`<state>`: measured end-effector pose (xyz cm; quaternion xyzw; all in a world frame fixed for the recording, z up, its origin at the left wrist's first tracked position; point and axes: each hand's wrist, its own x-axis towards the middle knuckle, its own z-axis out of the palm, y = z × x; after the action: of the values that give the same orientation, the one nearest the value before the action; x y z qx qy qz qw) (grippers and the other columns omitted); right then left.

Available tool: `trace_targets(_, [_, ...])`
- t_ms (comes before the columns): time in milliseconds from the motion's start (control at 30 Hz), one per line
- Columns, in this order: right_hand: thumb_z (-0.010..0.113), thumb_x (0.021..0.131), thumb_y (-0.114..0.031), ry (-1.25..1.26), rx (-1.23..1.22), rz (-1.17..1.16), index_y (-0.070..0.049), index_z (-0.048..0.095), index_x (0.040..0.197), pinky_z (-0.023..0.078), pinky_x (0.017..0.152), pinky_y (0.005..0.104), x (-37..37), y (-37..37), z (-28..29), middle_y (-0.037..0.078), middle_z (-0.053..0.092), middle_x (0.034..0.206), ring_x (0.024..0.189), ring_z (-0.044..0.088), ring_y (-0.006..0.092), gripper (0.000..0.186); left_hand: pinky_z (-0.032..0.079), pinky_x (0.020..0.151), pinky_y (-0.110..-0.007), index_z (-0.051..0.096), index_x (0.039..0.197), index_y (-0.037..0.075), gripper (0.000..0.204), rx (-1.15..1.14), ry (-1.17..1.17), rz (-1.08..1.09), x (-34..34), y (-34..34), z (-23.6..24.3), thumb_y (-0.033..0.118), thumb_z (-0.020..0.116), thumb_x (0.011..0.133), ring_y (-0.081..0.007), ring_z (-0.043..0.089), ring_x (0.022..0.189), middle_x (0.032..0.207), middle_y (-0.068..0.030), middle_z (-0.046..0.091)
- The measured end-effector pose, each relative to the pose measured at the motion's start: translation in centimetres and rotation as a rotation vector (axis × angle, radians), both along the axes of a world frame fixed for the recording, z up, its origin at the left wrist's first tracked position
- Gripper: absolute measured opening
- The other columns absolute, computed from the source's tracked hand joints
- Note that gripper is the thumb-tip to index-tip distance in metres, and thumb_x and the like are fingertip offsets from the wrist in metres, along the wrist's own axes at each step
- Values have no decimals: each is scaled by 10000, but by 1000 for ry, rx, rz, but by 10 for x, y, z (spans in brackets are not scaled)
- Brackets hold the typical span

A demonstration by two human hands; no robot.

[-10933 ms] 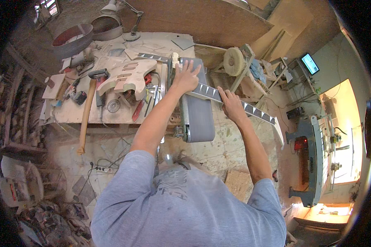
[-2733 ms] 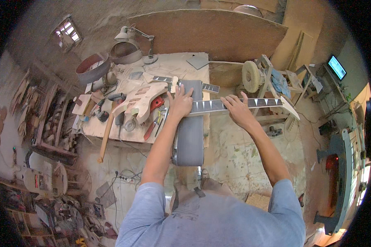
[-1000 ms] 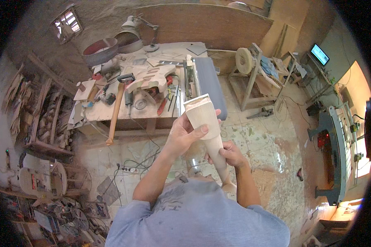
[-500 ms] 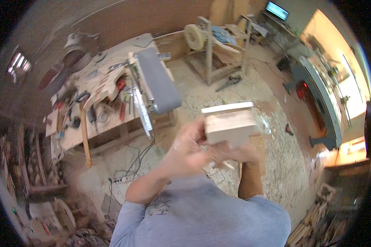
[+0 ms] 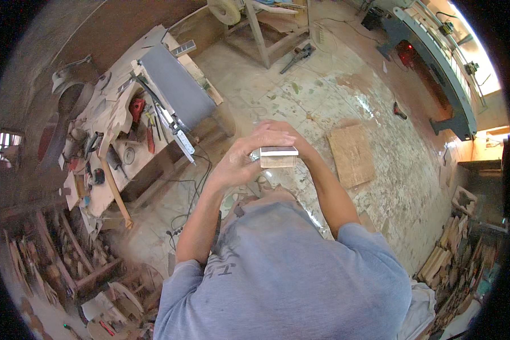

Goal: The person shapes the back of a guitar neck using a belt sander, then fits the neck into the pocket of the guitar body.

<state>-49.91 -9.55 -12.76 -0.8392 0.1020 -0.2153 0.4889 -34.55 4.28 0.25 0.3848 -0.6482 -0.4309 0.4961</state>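
I hold a pale wooden guitar neck [image 5: 278,159] end-on at chest height, a thin dark layer along its top. My left hand [image 5: 239,160] is closed on its near end, fingers across the top. My right hand [image 5: 285,129] grips it farther from me, partly hidden behind the left fingers. To the upper left, a belt sander [image 5: 176,86] with a wide grey belt stands at the workbench [image 5: 139,187], among a pale guitar body [image 5: 120,112], red-handled tools and a long wooden-handled tool [image 5: 112,190].
A wooden board [image 5: 350,153] lies on the tiled floor to my right. A gantry machine [image 5: 436,76] with a red light stands at the right. A wooden stand [image 5: 266,39] with a round wheel is ahead. Scrap wood [image 5: 445,252] fills the lower right, shelving [image 5: 59,255] the lower left, and cables trail below the bench.
The neck has left the sander and is now held end-on near me, hands drawn together around it. The view has turned right and down, shifting the bench to the left.
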Motion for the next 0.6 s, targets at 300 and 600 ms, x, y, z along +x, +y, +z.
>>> trace_targets(300, [680,872,-131,91,75,102,-27,723,1062,532,885,385,8,3,11,122,725,1088,1000,677,309,221,449,1125,-388,695,1307,80,465,75,-13,118,1,13,-12,-14,715,851,-241,627,1276,1341,-82,692])
trace_targets(600, [675,860,-114,-19,147,182,-20,729,1058,538,878,377,8,-11,22,130,729,1076,1011,682,312,227,457,1111,-364,680,1336,58,500,59,10,158,-1,7,-20,7,757,845,-211,623,1270,1365,-89,678])
